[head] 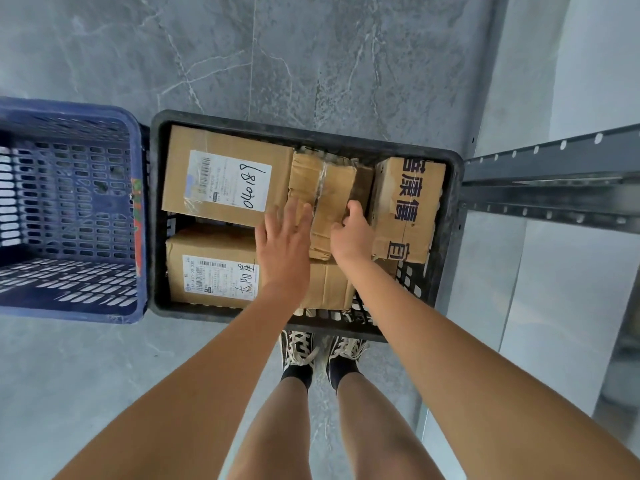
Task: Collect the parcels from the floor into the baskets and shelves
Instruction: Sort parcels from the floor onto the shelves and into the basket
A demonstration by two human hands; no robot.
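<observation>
Grey floor (pixel 311 64): two baskets (black basket (pixel 450 216) holds four parcels), left hand (pixel 284 237) spread, right hand (pixel 351 233) gripping taped parcel (pixel 329 188).

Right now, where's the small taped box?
In the head view, the small taped box sits in the black basket, between the labelled box and the printed box, under both hands.

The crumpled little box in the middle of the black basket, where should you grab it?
Grip the crumpled box by its two long sides, coming from above. Boxes press close on both sides, so only its raised top is free. The right hand already curls on its near right edge; the left hand lies flat beside it.
</observation>
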